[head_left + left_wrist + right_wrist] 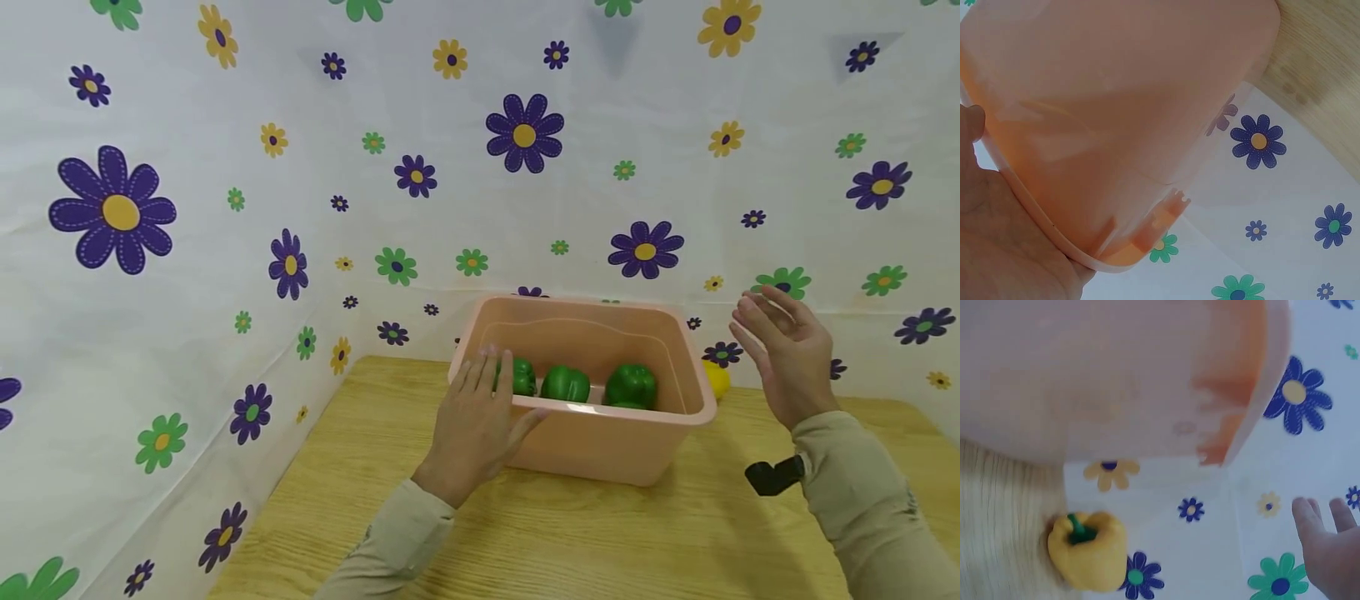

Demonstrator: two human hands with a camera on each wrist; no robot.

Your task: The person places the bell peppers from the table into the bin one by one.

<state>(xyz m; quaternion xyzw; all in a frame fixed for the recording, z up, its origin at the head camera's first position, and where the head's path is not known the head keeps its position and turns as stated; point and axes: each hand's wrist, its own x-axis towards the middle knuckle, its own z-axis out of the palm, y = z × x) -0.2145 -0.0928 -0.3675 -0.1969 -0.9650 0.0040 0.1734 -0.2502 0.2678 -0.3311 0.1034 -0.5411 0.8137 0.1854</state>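
Observation:
A peach-coloured plastic bin (592, 442) stands on the wooden table with several green bell peppers inside, one of them a pepper (632, 387) at the right end. Across the bin's front left rim lies my left hand (474, 417), its fingers straight and its thumb along the front edge. The left wrist view shows that hand (1010, 231) against the rim. My right hand (791, 358) is raised in the air right of the bin, fingers loosely bent, holding nothing. Behind the bin's right side sits a yellow bell pepper (716, 379), fully visible in the right wrist view (1088, 551).
A white sheet (450, 208) printed with flowers hangs behind and left of the table. The wooden tabletop (360, 467) extends in front of and beside the bin. A black device (774, 477) is strapped at my right wrist.

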